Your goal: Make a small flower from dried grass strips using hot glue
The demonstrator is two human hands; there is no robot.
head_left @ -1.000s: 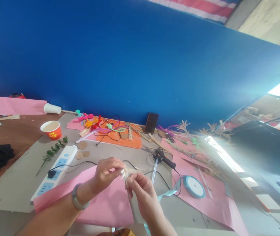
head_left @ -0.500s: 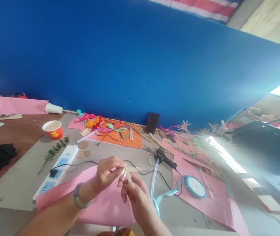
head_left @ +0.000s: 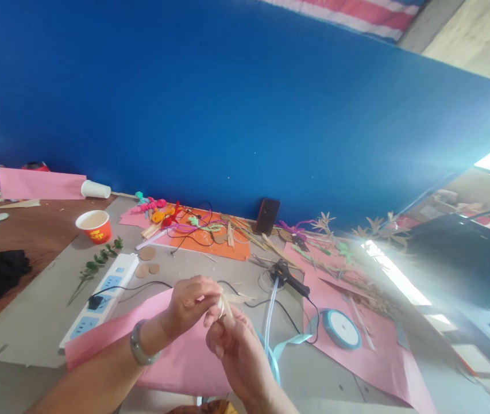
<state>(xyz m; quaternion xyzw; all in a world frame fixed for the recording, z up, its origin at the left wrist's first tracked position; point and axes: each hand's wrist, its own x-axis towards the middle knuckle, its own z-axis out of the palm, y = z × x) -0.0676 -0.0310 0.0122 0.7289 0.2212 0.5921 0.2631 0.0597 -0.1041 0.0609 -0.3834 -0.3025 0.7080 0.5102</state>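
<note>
Above a sheet of pink paper point(head_left: 176, 362), my two hands meet at a small pale, straw-coloured strip point(head_left: 226, 305) that looks like dry husk. My left hand point(head_left: 193, 305), with a grey bangle point(head_left: 142, 344) on its wrist, pinches the upper end between thumb and fingers. My right hand point(head_left: 240, 345) grips the lower end, its thumb pressed against the fingers. A white bit shows between the fingertips; what it is I cannot make out. Just beyond the hands lies a black glue gun point(head_left: 290, 278) with a long clear glue stick.
On the left are a white power strip point(head_left: 98, 305) with a black plug, a green leafy sprig point(head_left: 96, 263) and a red paper cup point(head_left: 93, 226). A roll of light blue ribbon point(head_left: 342, 329) lies right. A phone point(head_left: 267, 216) leans on the blue wall behind craft scraps.
My right hand has turned slightly and its fingers have closed further round the lower end of the strip. The left hand keeps its pinch, almost unmoved.
</note>
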